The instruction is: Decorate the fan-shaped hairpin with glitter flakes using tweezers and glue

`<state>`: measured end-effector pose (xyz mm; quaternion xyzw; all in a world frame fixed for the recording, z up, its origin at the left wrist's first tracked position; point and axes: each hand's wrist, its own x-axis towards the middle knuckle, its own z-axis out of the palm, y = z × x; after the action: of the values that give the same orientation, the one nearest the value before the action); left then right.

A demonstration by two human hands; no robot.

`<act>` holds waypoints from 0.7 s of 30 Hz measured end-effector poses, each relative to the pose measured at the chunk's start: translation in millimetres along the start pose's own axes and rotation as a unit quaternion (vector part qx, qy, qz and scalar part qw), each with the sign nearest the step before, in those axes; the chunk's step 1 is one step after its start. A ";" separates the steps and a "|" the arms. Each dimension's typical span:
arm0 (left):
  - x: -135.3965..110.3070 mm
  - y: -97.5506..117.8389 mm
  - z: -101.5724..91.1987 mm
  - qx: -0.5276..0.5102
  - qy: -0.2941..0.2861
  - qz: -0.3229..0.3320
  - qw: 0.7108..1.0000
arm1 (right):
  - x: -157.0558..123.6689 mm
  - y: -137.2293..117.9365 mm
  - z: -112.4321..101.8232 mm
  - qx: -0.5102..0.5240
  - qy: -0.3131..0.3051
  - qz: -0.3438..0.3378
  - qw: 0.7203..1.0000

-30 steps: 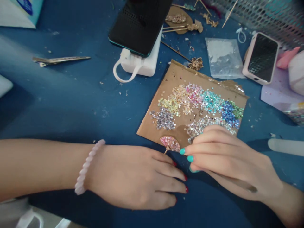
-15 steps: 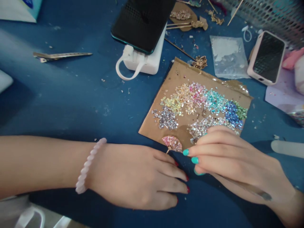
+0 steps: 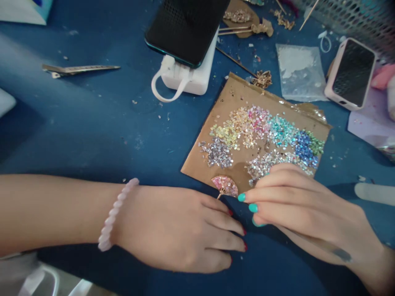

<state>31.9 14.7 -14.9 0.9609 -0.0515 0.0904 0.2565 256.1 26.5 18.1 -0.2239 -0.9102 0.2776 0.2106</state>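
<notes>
While a slender metal tool (image 3: 338,251) is held in the right hand (image 3: 302,209), the left hand (image 3: 179,230) is laid back-up over the blue tabletop (image 3: 92,135), its fingers pointed toward the other hand.

Right grip: thumb and fingers are brought together on the tool, whose working end is largely covered by the fingertips.

Left grip: whether anything is pinched cannot be told, the underside being hidden; the wrist is ringed by a pink beaded bracelet (image 3: 114,213).

Fan-shaped ornament (image 3: 225,185), pink-flaked: placed at the near edge of a brown board (image 3: 200,164), between the two hands; its stem (image 3: 219,197) is partly covered by the left hand, and one corner is set just beside the right fingertips.

Flakes, sorted by colour on the board: grey (image 3: 217,153), yellow (image 3: 226,133), peach, pink, turquoise (image 3: 282,130), blue (image 3: 305,150), green; the silver heap (image 3: 271,162) is partly overlapped by the right hand.

Beyond the board: a clear bag (image 3: 300,72) is laid flat; a black phone (image 3: 188,31) is rested on a white power bank (image 3: 200,80).

Far left: one metal clip (image 3: 82,70).
</notes>
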 end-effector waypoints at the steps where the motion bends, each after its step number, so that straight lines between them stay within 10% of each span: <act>1: -0.1 0.2 -0.1 0.002 -0.001 0.000 1.000 | -0.2 0.2 -0.2 0.003 0.002 -0.005 1.000; 21: -1.7 0.1 -0.8 0.010 -0.011 0.001 1.000 | -0.2 -1.0 -0.9 -0.006 -0.001 0.010 1.000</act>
<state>30.1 15.1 -14.5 0.9644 -0.0547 0.0805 0.2459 256.4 26.0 19.3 -0.2339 -0.9096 0.2747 0.2060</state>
